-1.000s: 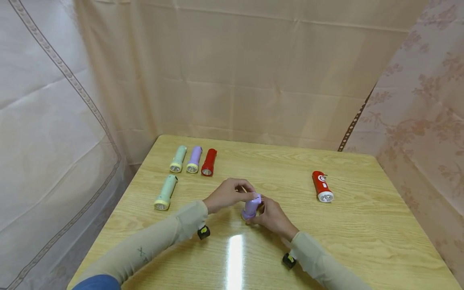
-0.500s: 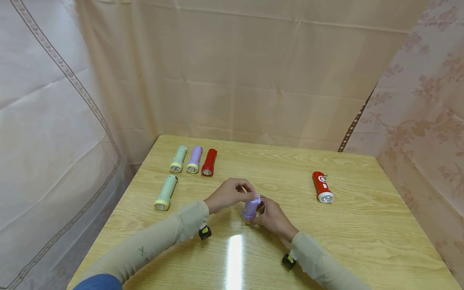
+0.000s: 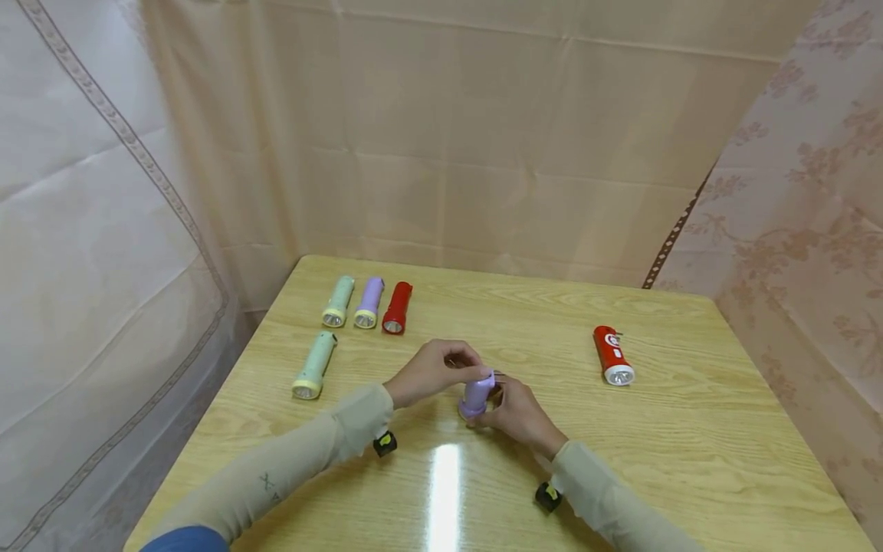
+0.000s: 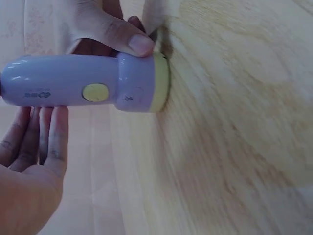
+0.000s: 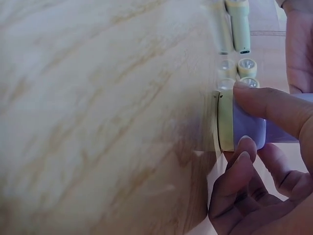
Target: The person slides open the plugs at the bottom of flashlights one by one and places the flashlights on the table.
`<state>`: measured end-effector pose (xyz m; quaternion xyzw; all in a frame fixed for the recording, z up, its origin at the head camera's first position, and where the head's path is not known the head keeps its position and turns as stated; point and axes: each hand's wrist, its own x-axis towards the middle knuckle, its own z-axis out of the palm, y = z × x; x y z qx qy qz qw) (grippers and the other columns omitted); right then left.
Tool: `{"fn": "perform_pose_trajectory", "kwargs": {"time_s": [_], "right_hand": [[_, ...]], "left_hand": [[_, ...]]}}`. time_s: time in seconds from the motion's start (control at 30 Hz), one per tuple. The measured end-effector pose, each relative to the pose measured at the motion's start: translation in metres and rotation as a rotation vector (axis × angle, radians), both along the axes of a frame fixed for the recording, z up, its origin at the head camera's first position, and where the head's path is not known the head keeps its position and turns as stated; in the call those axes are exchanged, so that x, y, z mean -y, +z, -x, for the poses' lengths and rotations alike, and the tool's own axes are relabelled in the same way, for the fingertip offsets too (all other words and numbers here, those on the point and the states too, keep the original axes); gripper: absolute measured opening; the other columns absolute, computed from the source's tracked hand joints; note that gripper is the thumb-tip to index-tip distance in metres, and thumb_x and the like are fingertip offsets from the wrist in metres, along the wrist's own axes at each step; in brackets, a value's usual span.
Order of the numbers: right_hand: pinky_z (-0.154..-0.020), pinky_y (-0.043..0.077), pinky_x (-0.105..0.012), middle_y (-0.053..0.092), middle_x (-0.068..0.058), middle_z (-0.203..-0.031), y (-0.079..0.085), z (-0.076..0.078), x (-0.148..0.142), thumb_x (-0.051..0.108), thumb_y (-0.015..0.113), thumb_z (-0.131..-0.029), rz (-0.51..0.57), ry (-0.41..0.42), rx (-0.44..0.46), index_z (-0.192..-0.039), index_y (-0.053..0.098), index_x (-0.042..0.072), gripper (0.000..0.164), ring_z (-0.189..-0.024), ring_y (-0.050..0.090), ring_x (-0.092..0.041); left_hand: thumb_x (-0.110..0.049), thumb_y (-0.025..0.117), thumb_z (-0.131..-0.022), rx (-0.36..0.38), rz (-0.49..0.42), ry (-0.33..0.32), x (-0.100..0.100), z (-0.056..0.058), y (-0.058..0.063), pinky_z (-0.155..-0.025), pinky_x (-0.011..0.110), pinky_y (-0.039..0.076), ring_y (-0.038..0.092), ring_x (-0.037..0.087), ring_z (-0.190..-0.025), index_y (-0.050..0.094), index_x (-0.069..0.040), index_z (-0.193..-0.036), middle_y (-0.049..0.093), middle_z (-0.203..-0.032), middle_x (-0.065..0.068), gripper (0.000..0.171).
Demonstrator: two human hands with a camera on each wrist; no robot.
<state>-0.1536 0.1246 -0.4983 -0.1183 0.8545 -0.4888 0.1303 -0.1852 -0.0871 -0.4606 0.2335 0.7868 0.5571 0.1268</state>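
A purple flashlight (image 3: 476, 396) with a pale yellow rim stands upright on its lens end on the table. My left hand (image 3: 439, 370) holds its top end from the left; in the left wrist view the fingers (image 4: 57, 139) lie against the body, near a yellow button (image 4: 95, 92). Around the wide lower head, my right hand (image 3: 519, 414) grips with thumb and fingertips, and the right wrist view shows the thumb (image 5: 266, 105) pressed on the purple head just above the yellow rim (image 5: 226, 120). The lens itself is hidden against the tabletop.
At the back left lie a green flashlight (image 3: 338, 303), another purple flashlight (image 3: 369, 303) and a dark red one (image 3: 397, 308) in a row. A second green flashlight (image 3: 314, 366) lies in front of them. On the right is a red-and-white flashlight (image 3: 613, 356). Curtains (image 3: 441, 153) surround the wooden table (image 3: 690, 445).
Both hands stay on the upright purple flashlight, almost in the same place. The whole head view shifts very slightly; the other flashlights stay where they are.
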Motion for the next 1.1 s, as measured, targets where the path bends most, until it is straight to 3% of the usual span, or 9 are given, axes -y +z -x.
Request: {"fn": "perform_pose_trajectory", "kwargs": {"time_s": [0.3, 0.47, 0.63, 0.77, 0.87, 1.1], "right_hand": [[-0.076, 0.049, -0.035, 0.066, -0.002, -0.099, 0.004, 0.001, -0.001, 0.021, 0.095, -0.075, -0.003, 0.011, 0.023, -0.119, 0.069, 0.017, 0.052, -0.091, 0.058, -0.023], [-0.075, 0.048, -0.035, 0.064, -0.002, -0.098, 0.004, 0.003, 0.001, 0.019, 0.095, -0.074, -0.018, 0.028, -0.005, -0.121, 0.067, 0.013, 0.055, -0.091, 0.057, -0.023], [-0.072, 0.048, -0.034, 0.062, -0.005, -0.099, 0.004, 0.000, 0.001, 0.021, 0.095, -0.074, -0.015, 0.001, 0.032, -0.124, 0.064, 0.011, 0.059, -0.090, 0.055, -0.023], [-0.071, 0.047, -0.033, 0.062, -0.005, -0.099, 0.004, -0.001, 0.001, 0.023, 0.093, -0.077, -0.001, -0.015, 0.050, -0.118, 0.064, 0.010, 0.053, -0.090, 0.055, -0.022], [-0.072, 0.047, -0.033, 0.063, -0.006, -0.101, 0.004, -0.002, 0.002, 0.023, 0.092, -0.079, 0.014, -0.012, 0.059, -0.114, 0.062, 0.008, 0.048, -0.089, 0.055, -0.022], [-0.071, 0.052, -0.033, 0.064, -0.009, -0.108, 0.005, -0.006, 0.003, 0.025, 0.088, -0.084, 0.053, -0.026, 0.133, -0.120, 0.062, 0.003, 0.049, -0.089, 0.056, -0.022]], "left_hand": [[-0.025, 0.088, -0.084, -0.030, -0.063, -0.068, 0.010, -0.001, -0.003, -0.090, 0.036, 0.057, 0.068, 0.019, -0.099, 0.072, -0.019, -0.109, 0.071, -0.108, -0.001, 0.030], [-0.022, 0.087, -0.086, -0.079, -0.080, -0.084, 0.010, -0.003, -0.003, -0.093, 0.040, 0.057, 0.069, 0.018, -0.099, 0.072, -0.016, -0.113, 0.072, -0.109, -0.003, 0.032], [-0.019, 0.084, -0.089, -0.122, -0.078, -0.078, 0.009, -0.004, -0.004, -0.092, 0.038, 0.057, 0.068, 0.016, -0.098, 0.072, -0.012, -0.118, 0.072, -0.110, -0.003, 0.032], [-0.023, 0.082, -0.091, -0.142, -0.051, -0.044, 0.008, -0.002, -0.005, -0.091, 0.034, 0.057, 0.067, 0.015, -0.099, 0.072, -0.014, -0.119, 0.071, -0.111, -0.004, 0.031], [-0.026, 0.080, -0.093, -0.114, -0.045, -0.004, 0.009, 0.001, -0.005, -0.091, 0.032, 0.057, 0.066, 0.015, -0.101, 0.072, -0.014, -0.120, 0.071, -0.112, -0.004, 0.030], [-0.031, 0.076, -0.096, -0.056, -0.031, 0.077, 0.010, 0.007, -0.007, -0.091, 0.031, 0.057, 0.066, 0.016, -0.102, 0.071, -0.011, -0.122, 0.072, -0.110, -0.003, 0.033]]}}
